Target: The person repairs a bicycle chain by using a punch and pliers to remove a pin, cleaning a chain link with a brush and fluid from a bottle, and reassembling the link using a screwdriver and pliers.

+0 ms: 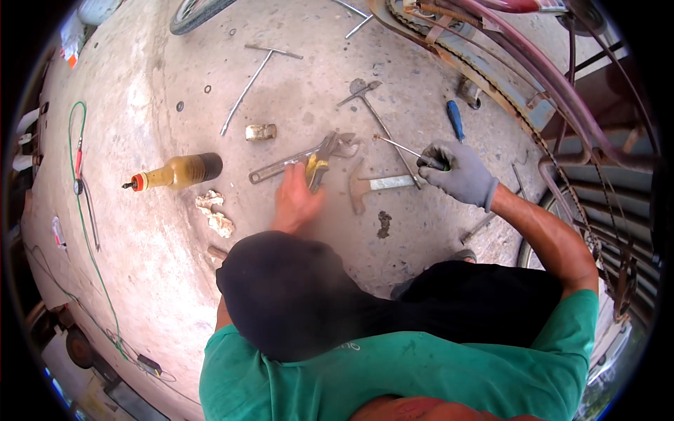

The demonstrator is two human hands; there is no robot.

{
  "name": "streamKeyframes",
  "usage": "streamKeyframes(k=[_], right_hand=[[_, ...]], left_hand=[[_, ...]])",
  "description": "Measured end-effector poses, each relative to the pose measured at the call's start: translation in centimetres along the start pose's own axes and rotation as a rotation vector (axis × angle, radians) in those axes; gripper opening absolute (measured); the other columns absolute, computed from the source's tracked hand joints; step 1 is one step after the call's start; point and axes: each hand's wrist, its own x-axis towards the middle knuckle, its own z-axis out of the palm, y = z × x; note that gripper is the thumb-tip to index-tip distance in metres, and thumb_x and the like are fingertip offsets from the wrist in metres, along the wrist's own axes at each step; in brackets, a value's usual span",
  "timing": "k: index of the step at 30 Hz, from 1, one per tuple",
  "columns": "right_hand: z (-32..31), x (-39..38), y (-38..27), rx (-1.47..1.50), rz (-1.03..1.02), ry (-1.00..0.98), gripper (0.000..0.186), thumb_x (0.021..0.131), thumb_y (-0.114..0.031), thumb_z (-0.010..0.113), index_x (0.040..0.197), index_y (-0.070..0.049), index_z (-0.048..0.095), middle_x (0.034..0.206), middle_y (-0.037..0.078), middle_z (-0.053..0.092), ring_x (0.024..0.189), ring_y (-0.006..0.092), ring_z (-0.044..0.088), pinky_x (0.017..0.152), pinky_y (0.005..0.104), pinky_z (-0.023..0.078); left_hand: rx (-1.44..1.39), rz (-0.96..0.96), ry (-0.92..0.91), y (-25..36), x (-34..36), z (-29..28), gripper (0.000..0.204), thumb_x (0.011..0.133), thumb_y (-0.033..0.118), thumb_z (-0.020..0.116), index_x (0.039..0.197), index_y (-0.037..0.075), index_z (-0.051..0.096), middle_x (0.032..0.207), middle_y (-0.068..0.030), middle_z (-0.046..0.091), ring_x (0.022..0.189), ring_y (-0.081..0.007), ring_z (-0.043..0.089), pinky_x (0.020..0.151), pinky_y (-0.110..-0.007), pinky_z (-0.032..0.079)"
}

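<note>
My bare left hand [298,200], slightly blurred, has its fingers closed at the yellow-and-black handles of a pair of pliers [319,163]. Those pliers lie across an adjustable wrench [281,166] on the concrete. In a grey glove, my right hand [460,172] grips a screwdriver [404,146]. Its thin metal shaft points up and left, and the glove covers most of the dark handle. Between my hands rests a hammer [390,183] with a rusty head and pale handle. A long T-shaped metal rod [385,126] passes beneath the screwdriver shaft.
Left of the pliers lie an oil bottle [184,170] and a crumpled rag [216,214]. Farther off are a small metal cylinder [260,132] and a T-handle wrench [249,88]. A blue-handled tool [455,121] lies near the bicycle frame [537,59] at right. A green cable [86,210] runs along the left.
</note>
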Motion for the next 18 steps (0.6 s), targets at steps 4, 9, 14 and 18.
streamKeyframes(k=[4,9,14,18], right_hand=[[0.4,0.2,0.3,0.111,-0.032,-0.009,0.017,0.093,-0.017,0.069,0.102,-0.003,0.070,0.079,0.008,0.070,0.068,0.0152,0.065,0.066,0.0322,0.054],[0.5,0.3,-0.6,0.200,-0.039,-0.039,0.011,0.096,-0.010,0.068,0.099,0.000,0.067,0.076,0.002,0.064,0.069,0.0090,0.061,0.065,0.0283,0.052],[0.5,0.2,-0.6,0.216,-0.049,-0.040,0.009,0.095,-0.008,0.068,0.098,0.001,0.067,0.075,0.001,0.061,0.069,0.0087,0.061,0.065,0.0273,0.052],[0.7,0.2,0.4,0.218,-0.055,-0.039,0.010,0.095,-0.008,0.068,0.099,0.001,0.067,0.075,0.002,0.062,0.069,0.0088,0.060,0.066,0.0277,0.052]], left_hand=[[0.103,0.143,0.100,-1.8,0.0,0.4,0.069,0.080,0.021,0.078,0.141,0.002,0.051,0.119,-0.0219,0.054,0.105,-0.0429,0.062,0.088,-0.050,0.053],[0.183,0.155,0.081,-2.9,0.4,1.8,0.070,0.078,0.020,0.080,0.141,0.004,0.052,0.121,-0.0209,0.052,0.104,-0.0418,0.062,0.084,-0.049,0.053],[0.177,0.215,0.118,-3.3,0.1,2.4,0.071,0.078,0.021,0.081,0.141,0.003,0.052,0.121,-0.0205,0.052,0.105,-0.0416,0.061,0.086,-0.050,0.052],[0.160,0.275,0.153,-3.4,0.2,3.2,0.074,0.076,0.023,0.084,0.140,0.003,0.052,0.121,-0.0203,0.053,0.107,-0.0411,0.060,0.087,-0.049,0.052]])
